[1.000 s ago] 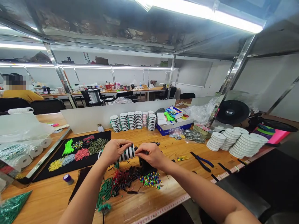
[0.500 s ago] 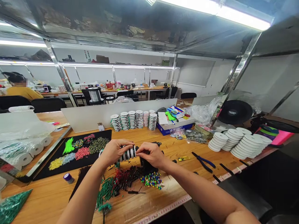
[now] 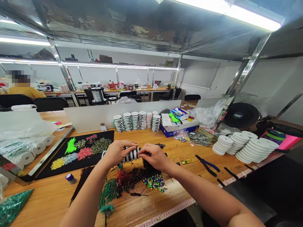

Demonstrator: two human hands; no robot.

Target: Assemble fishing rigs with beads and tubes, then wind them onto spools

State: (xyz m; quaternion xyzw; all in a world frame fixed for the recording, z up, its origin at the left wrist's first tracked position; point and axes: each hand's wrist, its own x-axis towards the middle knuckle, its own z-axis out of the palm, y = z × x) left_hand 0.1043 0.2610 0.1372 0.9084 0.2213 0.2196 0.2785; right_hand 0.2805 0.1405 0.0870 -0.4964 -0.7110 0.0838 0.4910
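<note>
My left hand [image 3: 120, 153] is curled over a row of small white spools [image 3: 132, 155] lined up side by side, its fingers and thumb meeting at their right part. My right hand [image 3: 153, 156] is closed in a pinch at the right end of that row; whatever sits between its fingertips is too small to make out. Under and behind the right hand stands a black device [image 3: 148, 168], partly covered by it. Just below lie a pile of ball-headed pins [image 3: 155, 183] in several colours, a heap of black and red pieces [image 3: 130, 179] and green tube-like pieces [image 3: 108, 191].
Stacked wound spools [image 3: 135, 120] stand at the back beside a blue-and-white box [image 3: 169, 129]. Blue-handled pliers [image 3: 207, 164] and white spool stacks [image 3: 248, 149] are right. A black mat [image 3: 94, 161] with coloured piles lies left, near a purple-capped bottle [image 3: 70, 178]. A person [image 3: 25, 91] sits far left.
The view has shifted slightly, so the scene sits a little further right. Both hands stay at the spools with nearly the same grip.
</note>
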